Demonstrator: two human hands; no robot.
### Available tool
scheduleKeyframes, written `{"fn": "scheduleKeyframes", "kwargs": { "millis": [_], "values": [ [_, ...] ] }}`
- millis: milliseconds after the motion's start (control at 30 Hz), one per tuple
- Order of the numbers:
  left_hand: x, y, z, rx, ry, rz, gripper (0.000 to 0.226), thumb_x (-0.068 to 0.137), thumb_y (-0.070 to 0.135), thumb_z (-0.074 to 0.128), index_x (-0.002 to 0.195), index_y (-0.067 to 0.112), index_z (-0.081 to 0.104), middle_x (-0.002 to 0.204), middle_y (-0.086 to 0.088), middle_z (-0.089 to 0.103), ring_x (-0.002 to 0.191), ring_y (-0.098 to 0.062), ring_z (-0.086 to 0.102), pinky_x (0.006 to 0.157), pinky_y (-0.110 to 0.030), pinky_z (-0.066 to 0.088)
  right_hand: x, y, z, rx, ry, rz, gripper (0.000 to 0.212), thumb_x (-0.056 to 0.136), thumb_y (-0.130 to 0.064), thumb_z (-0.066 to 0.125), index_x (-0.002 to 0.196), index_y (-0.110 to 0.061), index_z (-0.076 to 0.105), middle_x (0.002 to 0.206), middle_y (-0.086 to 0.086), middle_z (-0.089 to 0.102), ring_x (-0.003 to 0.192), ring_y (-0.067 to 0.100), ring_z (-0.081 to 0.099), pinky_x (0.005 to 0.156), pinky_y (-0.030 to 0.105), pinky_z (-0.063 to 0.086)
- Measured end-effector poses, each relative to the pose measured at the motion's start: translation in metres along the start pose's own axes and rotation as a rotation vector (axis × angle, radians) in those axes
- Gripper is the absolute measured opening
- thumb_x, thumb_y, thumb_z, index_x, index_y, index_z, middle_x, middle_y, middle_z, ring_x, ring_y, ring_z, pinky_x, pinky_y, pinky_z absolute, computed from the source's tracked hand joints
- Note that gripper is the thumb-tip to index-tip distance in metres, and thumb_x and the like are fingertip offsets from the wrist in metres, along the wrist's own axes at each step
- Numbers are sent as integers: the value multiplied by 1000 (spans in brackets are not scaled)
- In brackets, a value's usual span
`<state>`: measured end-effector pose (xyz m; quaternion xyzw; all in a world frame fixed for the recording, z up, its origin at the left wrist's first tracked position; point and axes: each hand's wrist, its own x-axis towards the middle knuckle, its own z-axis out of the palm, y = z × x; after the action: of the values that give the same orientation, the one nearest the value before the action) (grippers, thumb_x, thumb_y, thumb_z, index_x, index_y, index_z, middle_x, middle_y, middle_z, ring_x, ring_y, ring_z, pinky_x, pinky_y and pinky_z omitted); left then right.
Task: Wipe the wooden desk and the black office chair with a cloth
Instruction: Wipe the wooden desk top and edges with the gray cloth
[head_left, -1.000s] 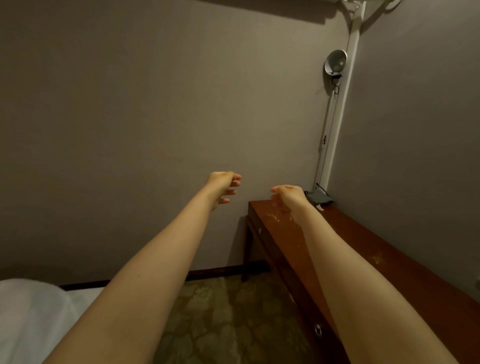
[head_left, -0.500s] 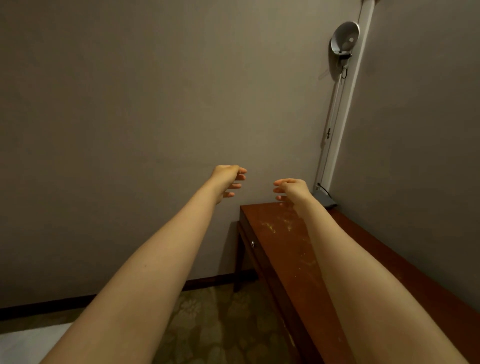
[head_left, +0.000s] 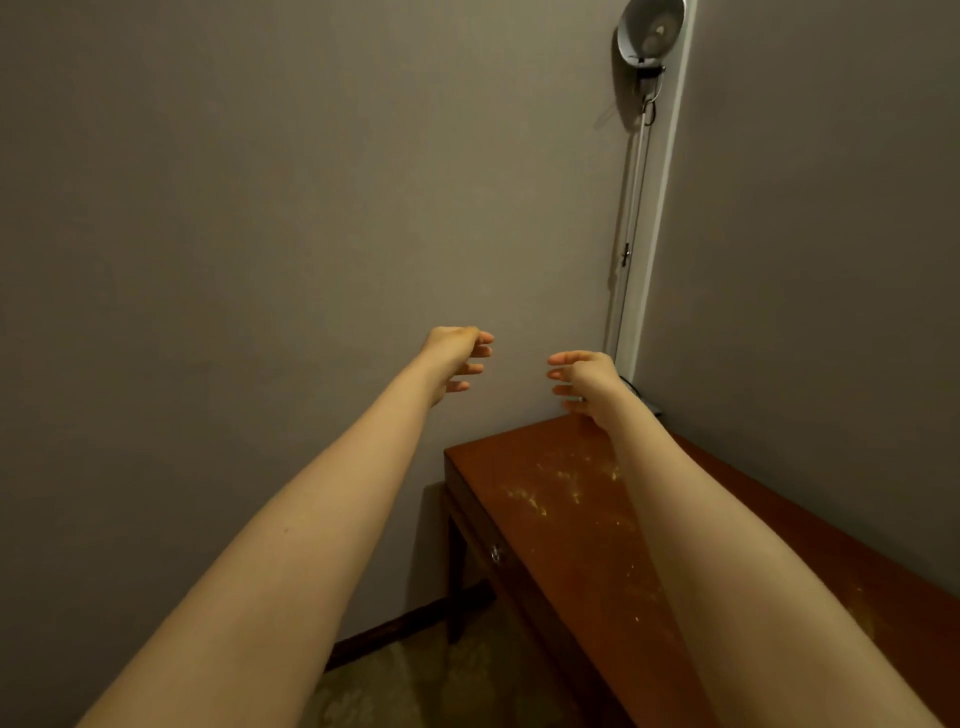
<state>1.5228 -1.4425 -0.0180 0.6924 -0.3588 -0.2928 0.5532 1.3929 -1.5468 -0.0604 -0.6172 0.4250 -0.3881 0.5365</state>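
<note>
Both bare arms were stretched forward, the left hand and right hand empty with fingers loosely curled (palms facing each other). The glossy reddish-brown wooden desk stood below the right arm in the wall corner, yellowish specks scattered on its top.

I see reddish wooden surface in room corner, against both walls. Yellowish specks scattered on top, densest toward far end. Lamp base at far corner, mostly hidden. Patterned carpet below.
</note>
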Motion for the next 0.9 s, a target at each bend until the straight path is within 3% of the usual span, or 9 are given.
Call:
{"fn": "scheduleKeyframes", "kwargs": {
  "millis": [100,267,533,700,800,900],
  "values": [
    [54,1,1,7,-50,11,19,95,21,43,98,20,61,96,3,62,89,-17,58,74,-29,43,43,9,11,-6,50,34,25,97,1,40,88,-11,59,92,7,58,69,17,53,60,30,43],
    [128,-17,15,37,-145,-9,17,95,22,44,97,21,62,96,4,62,89,-17,58,76,-31,44,100,39,12,-33,169,117,31,96,2,37,79,-15,58,90,8,59,65,16,52,55,28,41],
    [224,-38,62,47,-254,-52,19,95,21,43,100,19,62,99,3,61,92,-18,58,81,-33,43,186,64,-1,-73,263,203,35,94,3,35,73,-16,55,72,3,54,61,16,48,61,32,40],
    [283,-40,110,51,-325,-56,17,95,22,45,99,20,61,101,3,62,92,-17,58,80,-32,43,247,82,-27,-16,320,260,39,97,-2,26,74,-13,55,79,3,52,62,17,45,55,28,35],
    [321,-30,143,62,-360,-43,16,95,23,45,98,21,60,100,4,62,88,-14,57,76,-29,42,280,95,-48,35,365,327,38,98,-5,25,79,-11,57,84,5,54,64,16,46,64,32,40],
    [359,-20,175,77,-392,-41,16,94,23,45,91,23,60,100,3,62,77,-10,56,69,-26,41,310,107,-71,56,390,364,37,98,-8,26,83,-12,59,94,8,56,77,20,52,87,39,44]
  ]
}}
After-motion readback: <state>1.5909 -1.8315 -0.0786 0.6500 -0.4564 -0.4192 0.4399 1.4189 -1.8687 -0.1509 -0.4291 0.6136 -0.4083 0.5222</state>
